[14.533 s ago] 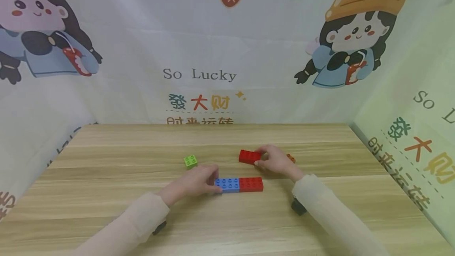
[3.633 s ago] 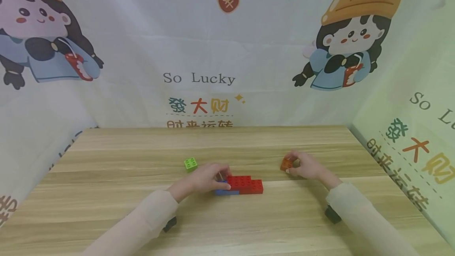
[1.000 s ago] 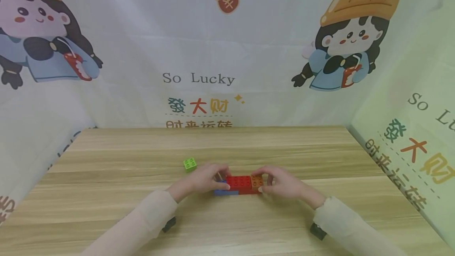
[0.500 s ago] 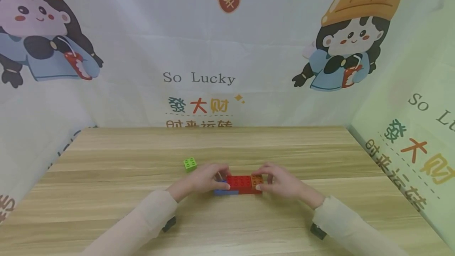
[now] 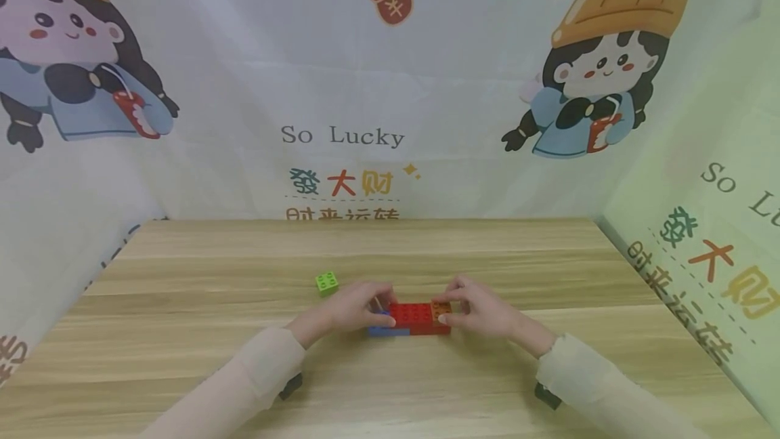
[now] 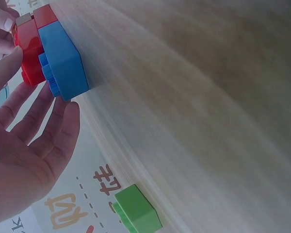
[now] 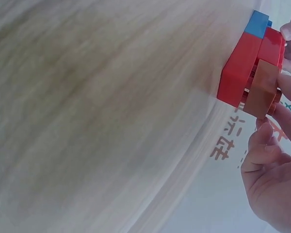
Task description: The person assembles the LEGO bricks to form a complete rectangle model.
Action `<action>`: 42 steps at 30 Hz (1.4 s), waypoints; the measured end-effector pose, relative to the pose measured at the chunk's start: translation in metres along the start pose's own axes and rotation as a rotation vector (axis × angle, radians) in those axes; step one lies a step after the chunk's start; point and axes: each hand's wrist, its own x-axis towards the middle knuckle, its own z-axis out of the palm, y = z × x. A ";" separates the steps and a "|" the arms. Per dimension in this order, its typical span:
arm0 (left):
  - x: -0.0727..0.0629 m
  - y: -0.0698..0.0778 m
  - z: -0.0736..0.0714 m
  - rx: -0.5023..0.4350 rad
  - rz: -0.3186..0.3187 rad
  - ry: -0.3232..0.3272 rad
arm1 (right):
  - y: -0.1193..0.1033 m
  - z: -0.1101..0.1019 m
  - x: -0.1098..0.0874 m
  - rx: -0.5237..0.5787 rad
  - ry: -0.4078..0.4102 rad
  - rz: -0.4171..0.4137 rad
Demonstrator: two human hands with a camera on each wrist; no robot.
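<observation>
A blue brick (image 5: pixel 388 331) and a red brick (image 7: pixel 238 69) lie end to end on the table, with a second red brick (image 5: pixel 413 315) on top across their joint. My left hand (image 5: pixel 349 305) holds the upper red brick at its left end, thumb in front and fingers behind. At the right end my right hand (image 5: pixel 490 311) pinches a small orange brick (image 7: pixel 261 90) over the lower red brick. A narrow gap with studs shows between those two in the right wrist view. The orange brick sits beside the upper red one.
A lime green brick (image 5: pixel 326 282) with studs up stands on the wooden table (image 5: pixel 244 256), behind and left of the left hand. A printed cloth (image 5: pixel 341 53) hangs behind the table and along its sides.
The upper red brick came onto the lower row earlier. Since then my right hand has brought the orange brick from the table's right to the row's right end. The last second shows little movement.
</observation>
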 end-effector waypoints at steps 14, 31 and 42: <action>-0.002 0.002 0.000 -0.012 -0.012 -0.006 | -0.002 -0.006 0.007 0.006 -0.087 0.033; -0.003 0.001 -0.001 -0.008 0.003 0.005 | -0.002 -0.001 0.003 -0.005 -0.049 0.058; -0.001 0.002 -0.001 -0.014 0.001 -0.001 | -0.002 -0.004 0.004 -0.031 -0.074 0.045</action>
